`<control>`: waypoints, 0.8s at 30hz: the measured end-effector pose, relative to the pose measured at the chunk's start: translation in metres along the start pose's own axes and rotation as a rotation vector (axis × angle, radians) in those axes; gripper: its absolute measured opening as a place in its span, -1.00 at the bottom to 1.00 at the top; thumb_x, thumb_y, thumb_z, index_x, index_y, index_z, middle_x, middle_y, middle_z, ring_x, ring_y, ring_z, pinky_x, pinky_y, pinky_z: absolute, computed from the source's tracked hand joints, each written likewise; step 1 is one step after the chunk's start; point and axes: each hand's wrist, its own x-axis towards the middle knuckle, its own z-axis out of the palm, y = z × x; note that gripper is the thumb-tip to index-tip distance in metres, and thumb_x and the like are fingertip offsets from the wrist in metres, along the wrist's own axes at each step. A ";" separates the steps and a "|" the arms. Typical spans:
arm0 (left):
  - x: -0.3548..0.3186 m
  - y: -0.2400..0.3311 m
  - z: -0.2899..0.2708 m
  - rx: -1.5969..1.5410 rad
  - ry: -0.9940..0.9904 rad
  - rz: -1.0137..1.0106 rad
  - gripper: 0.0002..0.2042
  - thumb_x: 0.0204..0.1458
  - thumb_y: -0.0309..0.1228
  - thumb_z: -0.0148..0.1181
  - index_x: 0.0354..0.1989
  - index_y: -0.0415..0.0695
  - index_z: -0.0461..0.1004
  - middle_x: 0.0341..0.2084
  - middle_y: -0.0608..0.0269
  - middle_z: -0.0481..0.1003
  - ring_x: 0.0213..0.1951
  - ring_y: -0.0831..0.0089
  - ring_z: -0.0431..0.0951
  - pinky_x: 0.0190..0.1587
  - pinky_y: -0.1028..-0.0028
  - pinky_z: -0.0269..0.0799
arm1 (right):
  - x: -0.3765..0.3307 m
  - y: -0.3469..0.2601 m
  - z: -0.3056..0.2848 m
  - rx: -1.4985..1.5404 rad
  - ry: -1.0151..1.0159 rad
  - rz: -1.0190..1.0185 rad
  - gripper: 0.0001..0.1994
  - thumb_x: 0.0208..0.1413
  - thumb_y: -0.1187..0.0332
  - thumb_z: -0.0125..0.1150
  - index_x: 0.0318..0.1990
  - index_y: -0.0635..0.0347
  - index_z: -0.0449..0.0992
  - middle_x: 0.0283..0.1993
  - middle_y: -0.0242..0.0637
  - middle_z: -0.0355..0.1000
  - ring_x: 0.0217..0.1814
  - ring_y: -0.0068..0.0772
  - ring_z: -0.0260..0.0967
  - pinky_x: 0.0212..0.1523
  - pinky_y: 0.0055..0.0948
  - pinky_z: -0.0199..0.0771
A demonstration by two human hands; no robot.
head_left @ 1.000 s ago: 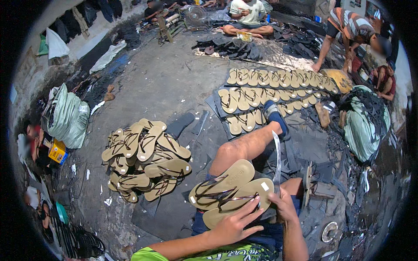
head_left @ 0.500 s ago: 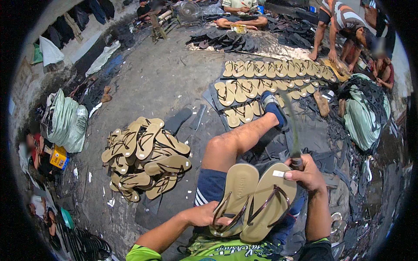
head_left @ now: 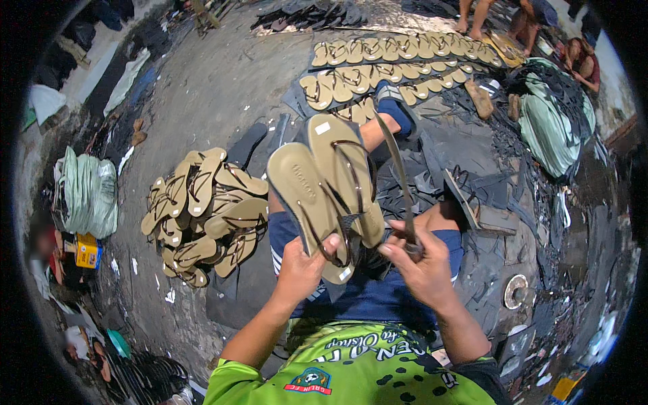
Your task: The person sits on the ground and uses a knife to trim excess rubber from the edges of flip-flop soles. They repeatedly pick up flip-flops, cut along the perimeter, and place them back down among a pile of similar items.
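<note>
My left hand is closed round the lower end of two tan flip-flops, its thumb on top near a strap. They lie side by side, heel to toe: one flip-flop has its bare toe end up, the other flip-flop its heel end with a white sticker. Both have shiny dark brown straps. Just right of them my right hand grips the handle of a knife. Its long, thin, slightly curved blade points up and away. The fingers partly hide the handle. I cannot tell whether the right fingertips touch the flip-flops.
Finished-looking tan flip-flops form a pile on the left floor. Rows of flip-flops lie farther off. Black rubber offcuts surround my legs. Pale green sacks stand at both sides; a co-worker sits at far right.
The flip-flops have been raised and shifted left, away from my lap. My right hand has come off them and keeps the knife. My left hand has moved to their lower end. The view has shifted.
</note>
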 end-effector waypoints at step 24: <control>0.016 -0.008 0.011 -0.830 0.079 -0.270 -0.66 0.11 -0.28 0.23 0.00 -0.18 0.44 -0.19 0.25 0.56 -0.17 0.41 0.60 -0.09 0.38 0.54 | -0.053 0.026 0.002 -0.066 -0.103 0.036 -0.61 0.27 0.36 0.00 0.23 0.20 0.31 -0.42 -0.13 0.42 -0.47 -0.17 0.40 -0.41 -0.33 0.41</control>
